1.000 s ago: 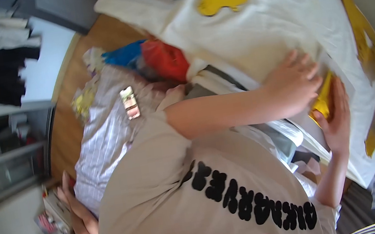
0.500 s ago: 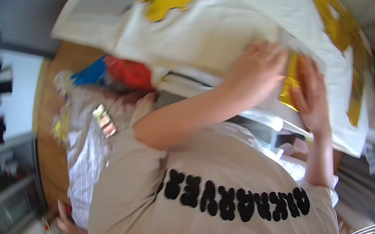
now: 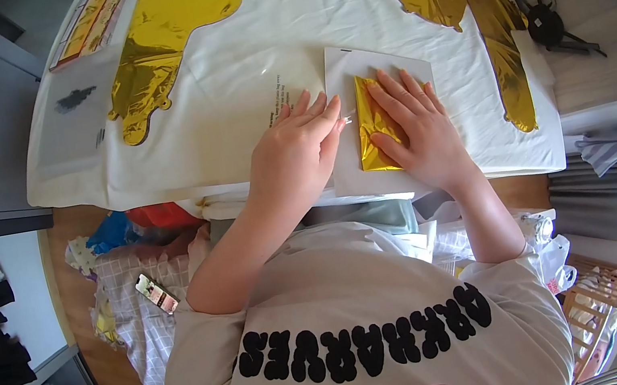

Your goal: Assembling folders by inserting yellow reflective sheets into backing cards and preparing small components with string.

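A folded packet of shiny gold foil (image 3: 373,112) lies on a pale card (image 3: 350,157) near the table's front edge. My right hand (image 3: 422,128) presses flat over the packet's right side, fingers spread. Just left of the card, my left hand (image 3: 297,149) is held with its fingers stretched out. A tiny white strip (image 3: 348,119) shows by its fingertips; whether they touch it I cannot tell. Under or beside that hand lies what looks like a clear plastic bag (image 3: 275,100) with small print.
Flat gold foil balloons lie at the far left (image 3: 154,47) and right (image 3: 495,39) of the white-covered table (image 3: 236,151). A printed package (image 3: 92,21) sits at the back left. A phone (image 3: 156,293) rests on checked cloth left of me. A black stand (image 3: 545,22) is beyond the right edge.
My left hand has drawn back leftward from the card. My right hand now lies flat on the gold packet instead of beside it. The view has turned and steadied.
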A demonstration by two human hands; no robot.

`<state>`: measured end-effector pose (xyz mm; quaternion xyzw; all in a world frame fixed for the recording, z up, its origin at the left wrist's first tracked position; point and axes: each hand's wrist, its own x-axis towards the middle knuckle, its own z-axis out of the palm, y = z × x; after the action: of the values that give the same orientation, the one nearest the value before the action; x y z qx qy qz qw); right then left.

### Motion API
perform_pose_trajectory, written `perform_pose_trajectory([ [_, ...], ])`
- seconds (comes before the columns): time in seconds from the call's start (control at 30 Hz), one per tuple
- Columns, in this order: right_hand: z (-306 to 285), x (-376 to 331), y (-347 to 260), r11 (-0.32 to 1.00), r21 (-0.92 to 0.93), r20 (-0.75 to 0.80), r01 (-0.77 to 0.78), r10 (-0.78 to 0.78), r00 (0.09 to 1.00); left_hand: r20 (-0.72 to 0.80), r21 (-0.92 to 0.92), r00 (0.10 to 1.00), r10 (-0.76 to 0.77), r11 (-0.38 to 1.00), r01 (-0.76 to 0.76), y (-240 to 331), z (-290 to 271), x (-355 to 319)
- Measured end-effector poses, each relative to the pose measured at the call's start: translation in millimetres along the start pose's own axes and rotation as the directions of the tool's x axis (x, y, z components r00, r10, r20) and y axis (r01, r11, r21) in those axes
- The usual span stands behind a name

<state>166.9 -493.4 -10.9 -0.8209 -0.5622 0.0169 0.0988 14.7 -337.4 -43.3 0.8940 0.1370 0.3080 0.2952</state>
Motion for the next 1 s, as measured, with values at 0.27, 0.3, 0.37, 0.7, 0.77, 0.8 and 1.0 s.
perform_pose_trajectory([
  [0.27,8,9,-11,0.999,0.010,-0.063,0.034,-0.033,0.997,0.011,0.070,1.000,0.015,0.997,-0.016,-1,-4,-1],
  [0.3,7,11,-14,0.999,0.013,-0.063,0.032,-0.031,0.998,0.016,0.085,0.999,0.036,0.996,-0.037,-1,-4,-1],
  [0.37,6,15,-21,0.998,0.059,-0.006,0.039,-0.038,0.999,0.023,0.088,0.999,0.042,0.995,-0.043,2,-7,-2],
  [0.7,21,20,-31,0.957,0.284,-0.108,0.058,-0.028,0.994,0.195,0.438,0.971,0.141,0.873,-0.214,1,-12,2],
  [0.77,22,20,-32,0.944,0.325,-0.088,0.051,-0.024,0.996,0.213,0.425,0.967,0.138,0.878,-0.219,-6,-9,-1],
  [0.8,21,20,-31,0.945,0.324,-0.088,0.051,-0.024,0.996,0.232,0.412,0.963,0.134,0.884,-0.222,-8,-8,-1],
  [1.0,10,9,-17,0.986,0.161,-0.075,0.040,-0.028,0.997,0.273,0.386,0.956,0.109,0.897,-0.213,-7,-14,3],
])
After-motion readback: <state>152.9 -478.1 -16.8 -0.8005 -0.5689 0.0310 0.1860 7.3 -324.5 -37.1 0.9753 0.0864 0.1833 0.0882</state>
